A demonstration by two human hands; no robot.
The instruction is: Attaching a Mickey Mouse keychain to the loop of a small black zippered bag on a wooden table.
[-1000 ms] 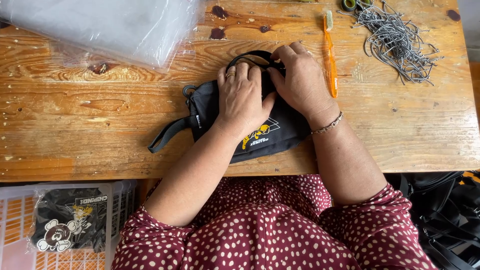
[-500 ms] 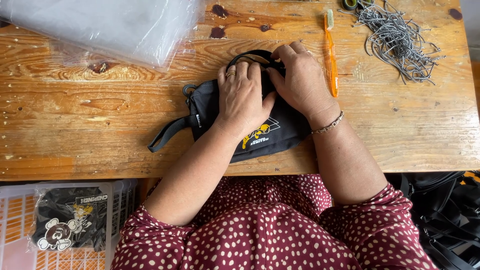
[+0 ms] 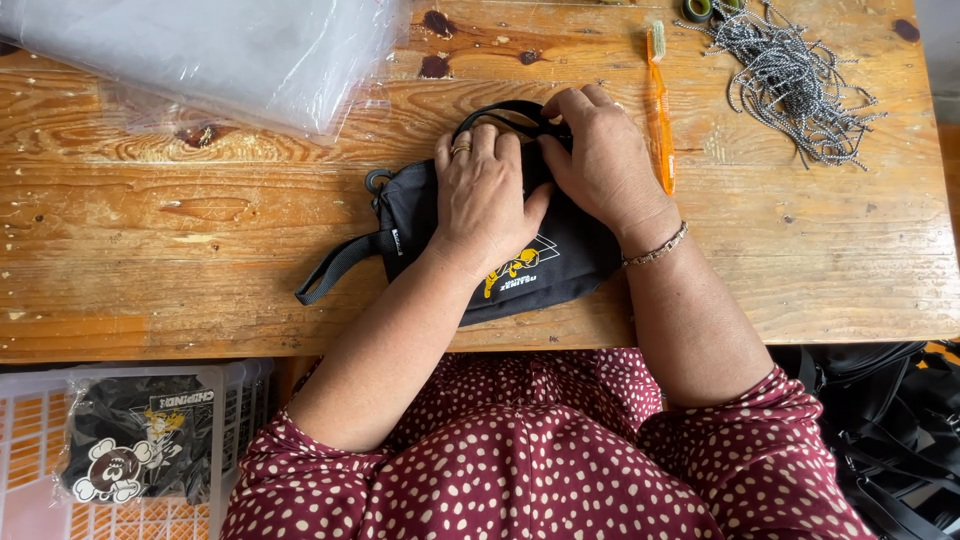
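Vs. the frames a sec and half a sec ago: next to no change. Both hands sit on the same spot of the black pouch [image 3: 560,262], and the pouch hasn't shifted on the bench [image 3: 150,260].

Left hand [image 3: 485,195] lies palm-down, flat on the pouch's upper middle, fingers together and pointing to the far edge, ring on one finger; pressing rather than clamped. Right hand [image 3: 600,160] comes in from the right, fingers curled over the pouch's top right, tips at the black loop strap [image 3: 500,110]; can't tell if it pinches the strap or just rests on it. Bracelet [image 3: 657,247] at the right wrist.

Pouch lies near the bench's near edge, about mid-width, side strap trailing to the left.

Orange toothbrush [image 3: 660,110] just right of the right hand, lengthwise. Tangle of grey cord [image 3: 790,70] at the far right corner. Clear plastic bags [image 3: 200,50] at the far left corner. White crate [image 3: 60,440] w/ a bagged black item below the bench, left.
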